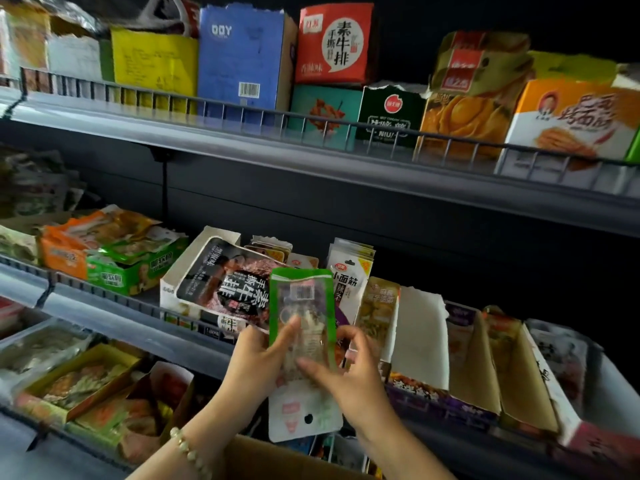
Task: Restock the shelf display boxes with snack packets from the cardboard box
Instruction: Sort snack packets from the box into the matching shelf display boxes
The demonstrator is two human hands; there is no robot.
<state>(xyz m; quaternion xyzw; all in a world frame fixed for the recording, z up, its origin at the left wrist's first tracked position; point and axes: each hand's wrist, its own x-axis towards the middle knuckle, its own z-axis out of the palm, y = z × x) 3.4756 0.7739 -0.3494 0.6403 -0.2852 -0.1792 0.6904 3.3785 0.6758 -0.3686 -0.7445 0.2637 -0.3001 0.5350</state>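
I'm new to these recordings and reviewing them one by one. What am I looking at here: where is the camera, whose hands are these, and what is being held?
There is no machine here. One wide-angle camera sits on a person's head and looks forward and down, so you see their own two bare hands in front of store shelves. The left hand, with a bead bracelet on its wrist, and the right hand together hold a small stack of snack packets, green-edged with clear windows, upright before the middle shelf. That shelf carries open display boxes; several to the right look nearly empty. The top shelf holds tall cartons. The brown corner at the bottom is the cardboard box.
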